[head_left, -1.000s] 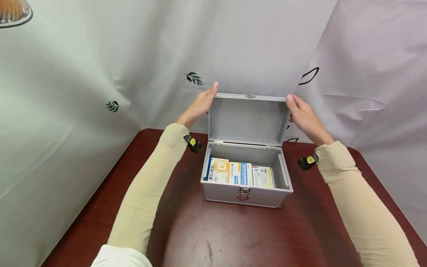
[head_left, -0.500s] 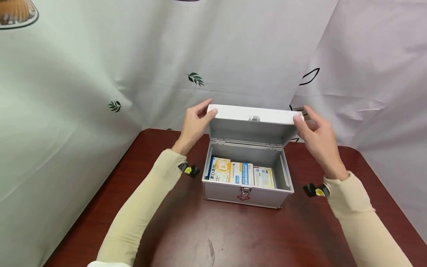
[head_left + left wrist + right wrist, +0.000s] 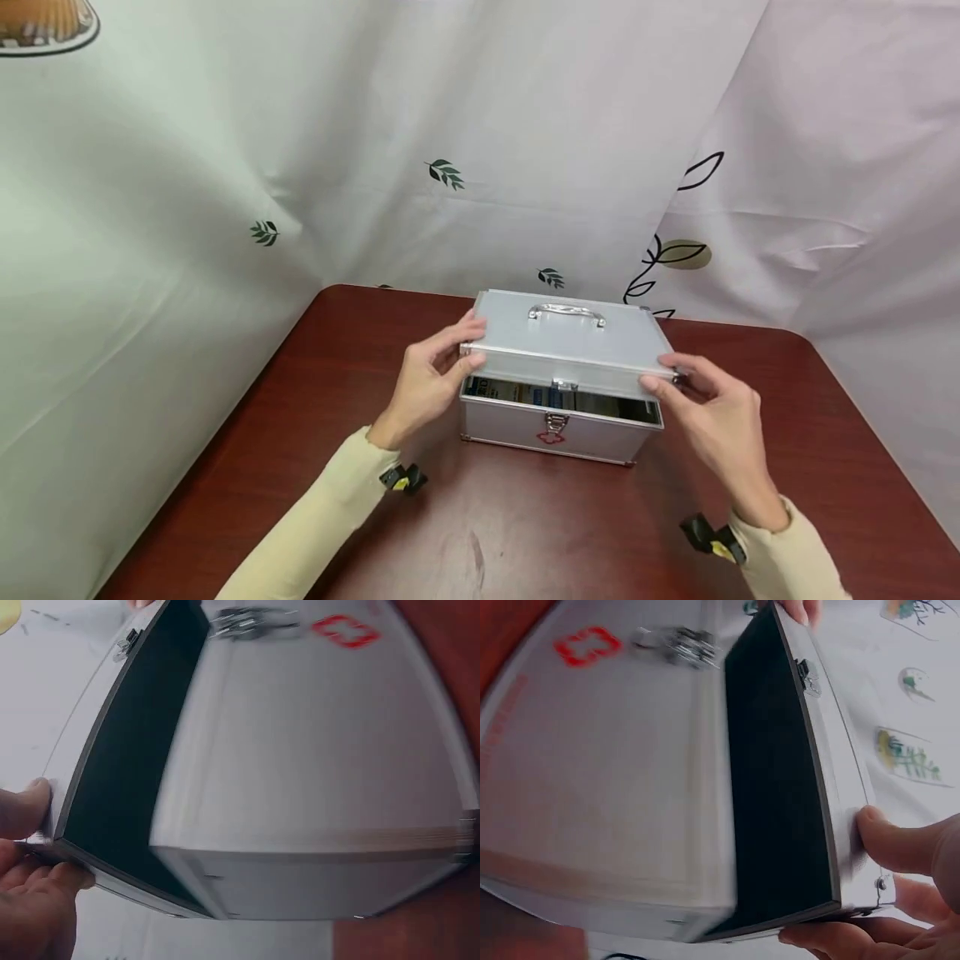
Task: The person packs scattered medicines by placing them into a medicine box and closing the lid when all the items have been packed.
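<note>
A silver first-aid case (image 3: 510, 421) with a red cross outline stands on the table, its lid (image 3: 510, 325) tilted partway down and a narrow gap left at the front. My left hand (image 3: 426, 379) grips the lid's front left corner, thumb on the front face and fingers at the side. At the opposite front corner my right hand (image 3: 720, 417) holds the lid the same way. Through the gap, medicine boxes (image 3: 517, 392) show only in part. A metal latch (image 3: 556, 423) sits on the case's front, below the catch (image 3: 564, 385) on the lid.
A metal carrying handle (image 3: 566, 312) lies on top of the lid. The case stands on a dark red wooden table (image 3: 480, 517) with rounded far corners. Behind and beside it hangs a pale curtain (image 3: 360, 125) printed with leaves.
Both hands have brought the lid forward and down from upright to nearly level. The medicine boxes, plainly visible before, are now mostly covered. The case's body has stayed put.
</note>
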### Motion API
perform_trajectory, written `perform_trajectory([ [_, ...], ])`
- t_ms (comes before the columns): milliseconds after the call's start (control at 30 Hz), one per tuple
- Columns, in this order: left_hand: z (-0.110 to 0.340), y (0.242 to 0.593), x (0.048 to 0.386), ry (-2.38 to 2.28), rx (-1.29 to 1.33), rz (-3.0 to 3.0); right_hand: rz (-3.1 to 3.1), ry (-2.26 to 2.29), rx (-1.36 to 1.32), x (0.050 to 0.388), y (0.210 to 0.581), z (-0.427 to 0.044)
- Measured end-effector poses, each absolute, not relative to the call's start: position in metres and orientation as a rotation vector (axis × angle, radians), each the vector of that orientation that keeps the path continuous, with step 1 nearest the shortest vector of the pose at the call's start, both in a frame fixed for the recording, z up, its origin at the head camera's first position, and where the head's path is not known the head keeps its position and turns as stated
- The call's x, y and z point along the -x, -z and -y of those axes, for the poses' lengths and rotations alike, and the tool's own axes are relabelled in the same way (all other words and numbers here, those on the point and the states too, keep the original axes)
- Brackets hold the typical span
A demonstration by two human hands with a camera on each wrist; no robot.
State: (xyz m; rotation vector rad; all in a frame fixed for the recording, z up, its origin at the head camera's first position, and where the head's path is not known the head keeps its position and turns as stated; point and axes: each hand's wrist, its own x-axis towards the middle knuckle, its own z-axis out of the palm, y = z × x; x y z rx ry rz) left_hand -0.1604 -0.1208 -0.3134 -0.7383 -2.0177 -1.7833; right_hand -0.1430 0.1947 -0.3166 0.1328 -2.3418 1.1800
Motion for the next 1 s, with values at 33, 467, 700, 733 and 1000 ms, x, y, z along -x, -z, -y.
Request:
perform_trajectory([
  [33, 0.121, 0.317, 0.157, 1.744, 0.743, 2.028, 2.342, -1.201, -0.115, 0.140, 0.321, -0.194],
  [467, 0.126, 0.373, 0.171, 1.418, 0.881, 2.052, 2.319, -1.316, -0.043, 0.134, 0.345, -0.195],
  [700, 0.124, 0.382, 0.177, 1.343, 0.940, 1.941, 2.166, -1.089, -0.337, 0.138, 0.361, -0.195],
  [733, 0.123, 0.383, 0.177, 1.338, 0.940, 1.935, 2.154, -1.063, -0.365, 0.139, 0.362, -0.195],
  [1000, 0.121, 0.387, 0.175, 1.248, 0.956, 1.947, 2.127, -1.025, -0.404, 0.138, 0.368, -0.196],
])
